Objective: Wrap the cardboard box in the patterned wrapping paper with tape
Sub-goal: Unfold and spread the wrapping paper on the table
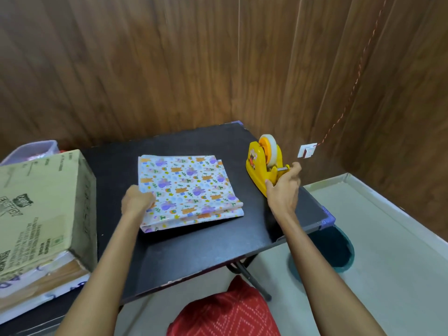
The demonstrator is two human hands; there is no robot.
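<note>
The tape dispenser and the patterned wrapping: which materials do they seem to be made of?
The tape dispenser looks like moulded yellow plastic, smooth and slightly shiny. The patterned wrapping looks like thin glossy paper: light glints along its front fold, though a plastic coating is possible.

I see the desk (194, 251) pushed into a corner between two walls. On its middle lies the wrapped box (189, 190). My left hand (137, 198) rests on the box's near left corner. To the right of the box, near the desk's right edge, stands the tape dispenser (264, 163), with my right hand (282, 187) touching its near end. A large carton (41, 214) sits at the desk's left side, with a tub (36, 149) behind it.
</note>
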